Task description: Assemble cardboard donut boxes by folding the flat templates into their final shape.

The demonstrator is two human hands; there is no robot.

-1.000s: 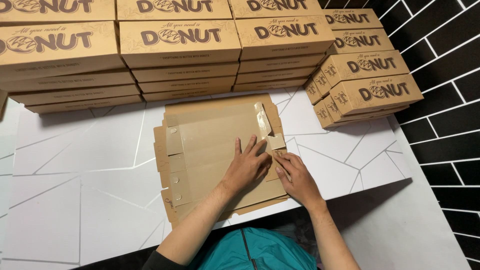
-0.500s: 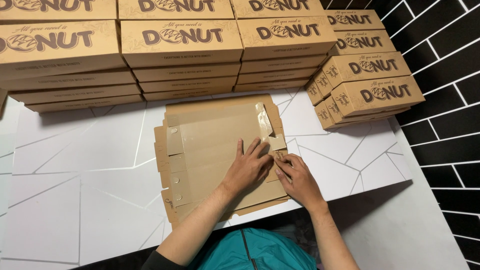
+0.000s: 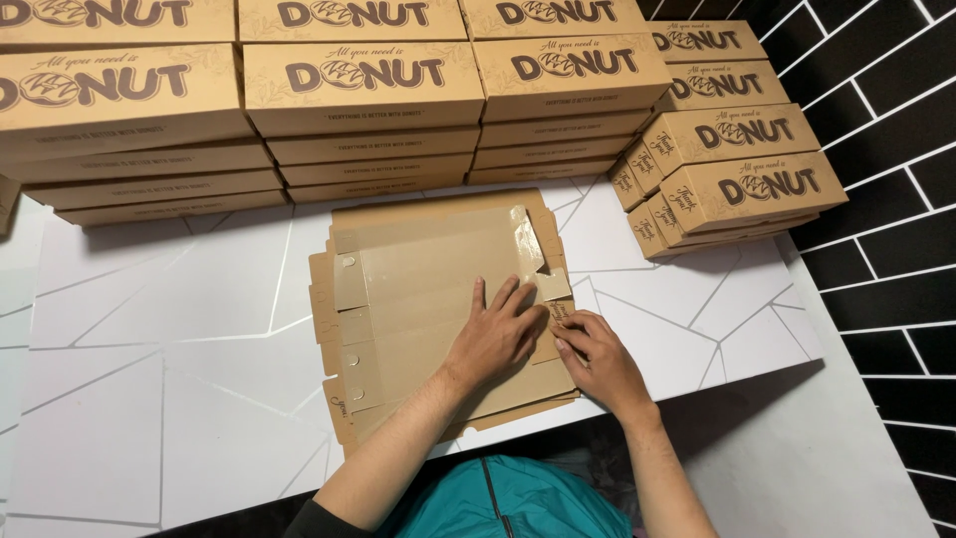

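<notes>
Item: flat brown cardboard blank, unfolded, lying on the white table near its front edge and roughly midway between its side edges, on top of what looked like further blanks of the same cut. Left hand: palm down, fingers spread, pressed flat on the blank's right half. Right hand: just beside the left, fingertips pinching a small flap at the blank's right edge. Progress, as judged: many boxes already made up and closed, stacked in rows along the back edge of the table, with a smaller leaning stack at the back right corner; the blank in hand was at its start, with no wall raised, no tab locked, and every panel flat, so all of its folding remained. How many blanks lay beneath it could not be told. Change against the earlier frames: slight. The blank lay in the same place and at the same angle; the stacks were unmoved. The left hand stayed planted on the same panel, and the right hand kept to the same flap, its fingers drawn a little closer upon it. No fold had yet appeared.
</notes>
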